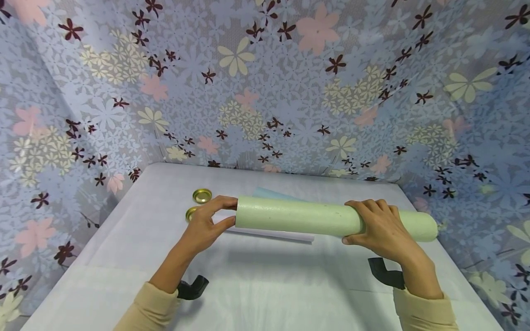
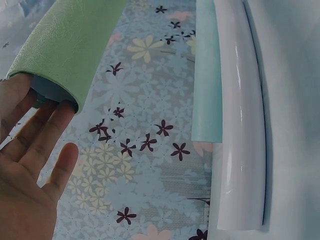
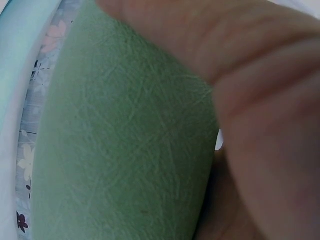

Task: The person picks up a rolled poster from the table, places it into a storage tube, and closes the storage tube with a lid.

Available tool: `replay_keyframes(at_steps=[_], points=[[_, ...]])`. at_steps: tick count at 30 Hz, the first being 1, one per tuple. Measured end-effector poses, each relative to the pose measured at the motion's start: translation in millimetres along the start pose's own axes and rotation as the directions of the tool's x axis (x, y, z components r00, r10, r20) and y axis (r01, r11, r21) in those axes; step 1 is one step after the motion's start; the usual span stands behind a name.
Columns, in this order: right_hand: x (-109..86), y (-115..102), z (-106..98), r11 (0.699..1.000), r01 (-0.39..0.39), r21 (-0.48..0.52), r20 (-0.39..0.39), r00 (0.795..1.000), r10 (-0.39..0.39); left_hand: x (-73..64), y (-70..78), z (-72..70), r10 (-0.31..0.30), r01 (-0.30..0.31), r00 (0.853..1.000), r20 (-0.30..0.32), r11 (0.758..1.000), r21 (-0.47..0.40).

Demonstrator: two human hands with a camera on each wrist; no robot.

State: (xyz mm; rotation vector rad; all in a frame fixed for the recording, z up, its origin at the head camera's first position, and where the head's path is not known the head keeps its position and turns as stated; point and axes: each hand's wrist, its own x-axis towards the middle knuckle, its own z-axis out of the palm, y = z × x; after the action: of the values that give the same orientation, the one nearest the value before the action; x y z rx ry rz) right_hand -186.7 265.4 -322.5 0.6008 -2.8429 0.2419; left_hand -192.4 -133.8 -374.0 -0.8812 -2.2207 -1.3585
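Note:
A long pale green tube [image 1: 298,217], hollow and finely textured, lies level above the table, held across both hands. My right hand [image 1: 378,227] grips it from above toward its right end, thumb on the near side. At its open left end, my left hand [image 1: 207,225] holds the rim. In the left wrist view, some fingertips of the left hand [image 2: 35,150] go into the opening of the green tube [image 2: 70,50]. The right wrist view shows the tube [image 3: 120,130] close up, beside the blurred right hand [image 3: 260,100].
Under the tube lie a white roll [image 2: 242,150] and a light blue roll [image 2: 207,75]. Two gold round lids [image 1: 202,196] sit left of them, one partly behind the left hand. A white cover spreads over the table [image 1: 265,285]. Flowered cloth [image 1: 265,92] hangs around it.

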Motion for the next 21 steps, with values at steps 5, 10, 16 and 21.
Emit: replay_keyframes(at_steps=[5,10,16,21], points=[[0.2,0.7,-0.3,1.0,0.005,0.004,-0.003,1.0,-0.005,0.7,0.5,1.9,-0.015,0.015,1.0,-0.014,1.0,-0.004],[-0.1,1.2,-0.6,1.0,0.003,0.005,-0.002,1.0,-0.003,1.2,0.9,2.4,-0.031,0.031,0.999,-0.015,0.999,-0.018],[-1.1,1.6,-3.0,1.0,-0.01,0.003,0.009,1.0,0.01,0.7,3.5,-3.9,-0.031,0.029,0.999,-0.028,0.998,-0.047],[-3.2,2.6,-4.5,1.0,-0.024,0.002,0.018,1.0,0.023,-3.2,2.4,-13.7,-0.041,0.039,0.997,-0.066,0.999,-0.037]])
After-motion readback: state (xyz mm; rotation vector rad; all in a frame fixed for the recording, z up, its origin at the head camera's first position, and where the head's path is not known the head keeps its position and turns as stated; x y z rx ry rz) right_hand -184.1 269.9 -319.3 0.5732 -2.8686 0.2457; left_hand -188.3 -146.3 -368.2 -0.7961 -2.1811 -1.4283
